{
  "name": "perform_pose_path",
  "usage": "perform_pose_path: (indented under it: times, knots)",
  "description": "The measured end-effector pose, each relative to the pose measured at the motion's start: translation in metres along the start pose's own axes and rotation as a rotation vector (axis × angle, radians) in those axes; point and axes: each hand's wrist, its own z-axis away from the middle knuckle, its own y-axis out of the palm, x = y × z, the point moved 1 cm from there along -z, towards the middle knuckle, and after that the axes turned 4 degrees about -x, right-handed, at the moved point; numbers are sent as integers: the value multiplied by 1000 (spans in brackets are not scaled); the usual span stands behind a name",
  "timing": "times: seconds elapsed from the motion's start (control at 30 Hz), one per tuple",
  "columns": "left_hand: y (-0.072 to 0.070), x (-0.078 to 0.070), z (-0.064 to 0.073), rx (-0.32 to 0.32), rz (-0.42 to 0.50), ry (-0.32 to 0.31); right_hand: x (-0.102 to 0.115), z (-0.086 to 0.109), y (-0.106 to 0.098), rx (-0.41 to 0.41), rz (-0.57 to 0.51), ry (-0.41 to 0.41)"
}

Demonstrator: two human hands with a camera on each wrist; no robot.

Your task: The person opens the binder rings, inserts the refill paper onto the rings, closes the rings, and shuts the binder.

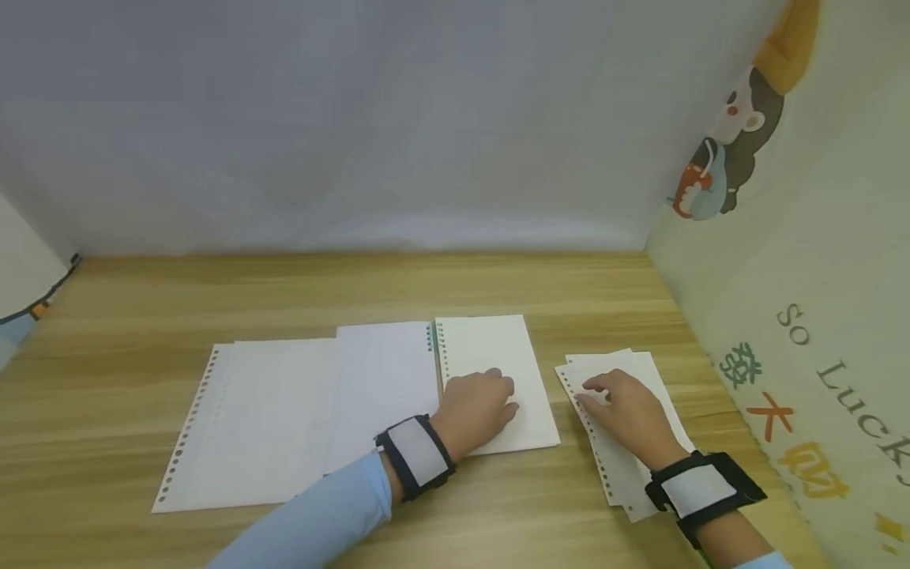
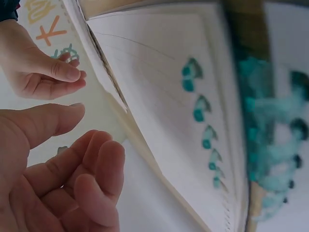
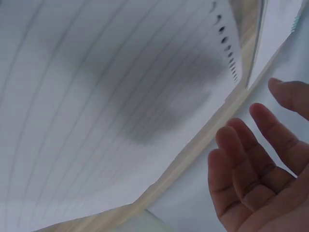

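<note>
An open notebook with green binding rings lies mid-table, its right-hand pages (image 1: 490, 340) and left-hand side (image 1: 384, 379) spread flat. Over the right-hand pages hovers my left hand (image 1: 475, 411), fingers loosely bent and nothing between them. The green rings (image 2: 256, 130) show close up in the left wrist view. Farther right, a few overlapping loose-leaf sheets (image 1: 650, 379) with punched holes lie at a slant. My right hand (image 1: 629, 415) is above them, relaxed and holding nothing. In the right wrist view its shadow falls on the top lined sheet (image 3: 96, 121).
More punched sheets (image 1: 277, 419) lie to the left, overlapping the notebook's left side in the head view. A pale wall (image 1: 355, 142) rises behind the wooden table (image 1: 213, 292). On the right hangs a printed cloth (image 1: 803, 276) with letters and a cartoon figure.
</note>
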Motion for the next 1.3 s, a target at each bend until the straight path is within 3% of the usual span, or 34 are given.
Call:
perform_pose_path:
  times: [0.27, 0.47, 0.63, 0.93, 1.3]
  knots:
    - [13, -28, -23, 41, -43, 43, -41, 8, -11, -4, -15, 146]
    - [24, -45, -35, 3, -112, 98, -65, 14, -17, -9, -10, 263]
    - [33, -55, -47, -14, -110, 119, -78, 18, -20, -4, -5, 339]
    - [44, -62, -60, 8, -122, 104, -90, 21, -20, 2, -4, 329]
    - [43, -71, -67, 50, -118, 99, -95, 23, -18, -2, -15, 364]
